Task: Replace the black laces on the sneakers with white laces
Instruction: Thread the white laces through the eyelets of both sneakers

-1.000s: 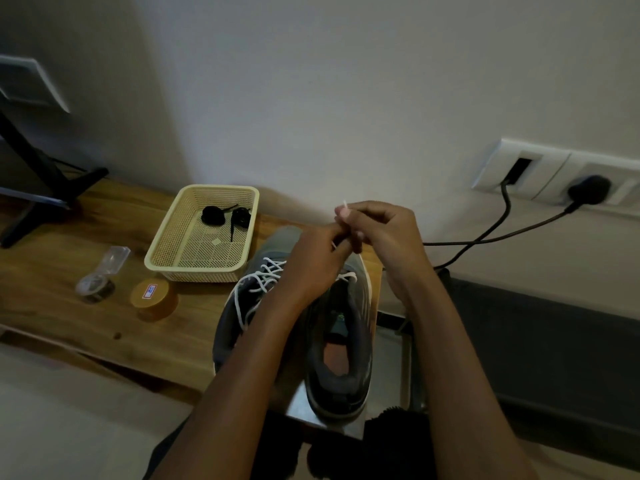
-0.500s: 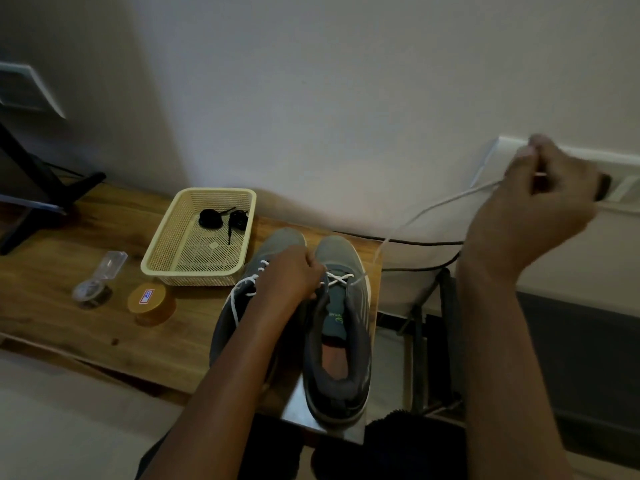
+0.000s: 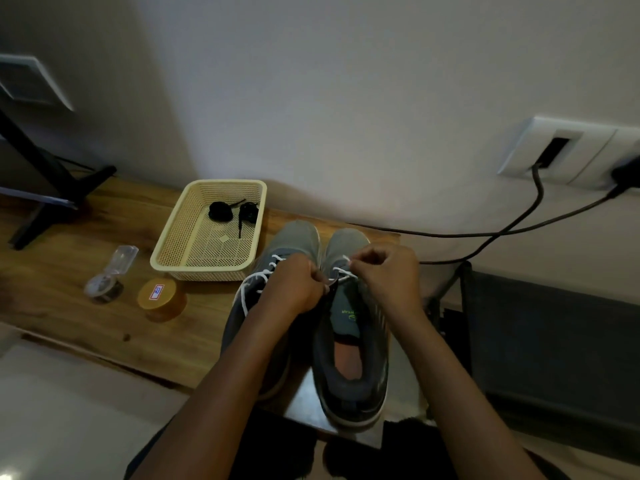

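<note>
Two grey sneakers stand side by side at the table's right end, toes toward the wall. The left sneaker (image 3: pixel 294 239) carries white lacing, partly hidden under my left arm. On the right sneaker (image 3: pixel 349 368) a white lace (image 3: pixel 341 273) crosses the lower eyelets. My left hand (image 3: pixel 294 289) has curled fingers at the inner edge of the right sneaker's eyelets, pinching there. My right hand (image 3: pixel 384 275) pinches the white lace over the same sneaker's lacing. Two coiled black laces (image 3: pixel 232 211) lie in the cream basket (image 3: pixel 180 261).
A wooden table (image 3: pixel 69 271) holds the basket, a small clear container (image 3: pixel 110 275) and an orange round tin (image 3: pixel 161 296). A black stand foot (image 3: pixel 52 199) sits at the far left. Black cables (image 3: pixel 485 233) run from wall sockets (image 3: pixel 571 150) on the right.
My right hand, which had pulled the white lace out far up to the right near the sockets, has come back down to the right sneaker. My left hand stayed at the eyelets.
</note>
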Tool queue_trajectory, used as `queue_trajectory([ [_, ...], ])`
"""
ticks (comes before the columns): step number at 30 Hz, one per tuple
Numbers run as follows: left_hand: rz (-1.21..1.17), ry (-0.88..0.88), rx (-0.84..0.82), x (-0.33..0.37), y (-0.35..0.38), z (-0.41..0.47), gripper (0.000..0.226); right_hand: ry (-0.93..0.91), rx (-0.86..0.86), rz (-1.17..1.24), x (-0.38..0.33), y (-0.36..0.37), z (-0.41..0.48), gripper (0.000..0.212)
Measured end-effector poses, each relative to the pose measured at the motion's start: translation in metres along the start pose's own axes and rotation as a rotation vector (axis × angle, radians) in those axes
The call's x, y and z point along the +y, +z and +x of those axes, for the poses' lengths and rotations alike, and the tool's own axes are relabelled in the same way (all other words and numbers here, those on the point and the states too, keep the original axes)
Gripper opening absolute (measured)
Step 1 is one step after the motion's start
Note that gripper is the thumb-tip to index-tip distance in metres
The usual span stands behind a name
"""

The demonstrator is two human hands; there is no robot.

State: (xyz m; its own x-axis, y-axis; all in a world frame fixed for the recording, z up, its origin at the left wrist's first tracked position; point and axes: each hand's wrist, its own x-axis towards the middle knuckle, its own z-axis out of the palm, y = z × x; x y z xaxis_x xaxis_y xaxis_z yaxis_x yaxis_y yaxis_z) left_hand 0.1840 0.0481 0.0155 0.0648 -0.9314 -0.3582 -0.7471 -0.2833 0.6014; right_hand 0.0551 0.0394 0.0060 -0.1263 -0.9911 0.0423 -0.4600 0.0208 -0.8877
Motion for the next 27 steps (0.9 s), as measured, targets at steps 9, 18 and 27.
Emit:
queue_trajectory([
  [9, 0.022, -0.036, 0.037, -0.004, 0.006, 0.004, 0.024, -0.057, -0.146, -0.703, 0.000, 0.008, -0.007, 0.017],
  [18, -0.034, 0.020, 0.034, -0.005, 0.005, 0.002, 0.020, -0.089, -0.113, -0.710, 0.000, 0.014, -0.012, 0.017],
  [27, -0.103, 0.080, -0.002, -0.002, -0.002, -0.004, 0.024, -0.160, -0.122, -0.721, 0.007, 0.013, -0.011, 0.020],
])
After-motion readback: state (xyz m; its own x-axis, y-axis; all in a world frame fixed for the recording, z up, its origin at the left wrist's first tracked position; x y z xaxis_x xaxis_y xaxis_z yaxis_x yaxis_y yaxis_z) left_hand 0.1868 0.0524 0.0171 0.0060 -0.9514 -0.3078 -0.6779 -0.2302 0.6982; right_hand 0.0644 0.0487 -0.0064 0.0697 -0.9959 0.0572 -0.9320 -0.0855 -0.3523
